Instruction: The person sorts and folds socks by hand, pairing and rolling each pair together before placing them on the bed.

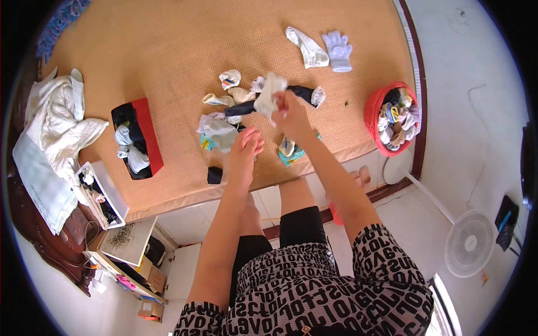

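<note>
My right hand (292, 117) is closed on a white sock (272, 92), raised over the pile and a little blurred. My left hand (245, 154) is held near the pile with its fingers loosely bent and apart, and nothing shows in it. Beside it lies a pale grey-white cloth piece (219, 134), perhaps a sock. Around the held sock are a cream sock (217, 99), a white balled sock (230, 79) and a dark sock (241, 108). A teal and white bundle (290, 151) lies partly behind my right forearm.
A white sock (307, 47) and a pale lilac glove (338, 51) lie farther off on the tan mat (185, 50). A red basket (374, 120) of socks stands right; a red and black box (150, 137) and a white bin (115, 187) left. A fan (471, 243) stands at lower right.
</note>
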